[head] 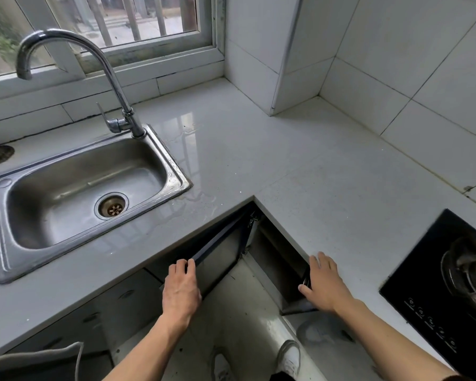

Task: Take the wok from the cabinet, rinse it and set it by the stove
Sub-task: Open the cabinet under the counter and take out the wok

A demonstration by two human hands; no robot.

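Note:
The corner cabinet under the countertop has two doors. My left hand [181, 287] grips the top edge of the left cabinet door [220, 251], which is swung partly open. My right hand [323, 281] holds the top edge of the right cabinet door [300, 298], also ajar. The cabinet inside is dark and no wok shows in it. The steel sink [0, 221] with its drain lies at the left, under a curved tap [116, 86]. The black glass stove [412, 292] with a burner sits at the right edge.
The pale countertop [272, 160] wraps round the corner, with a wet patch beside the sink. White tiled walls rise behind and to the right, and a barred window is at the back. My shoes stand on the floor below.

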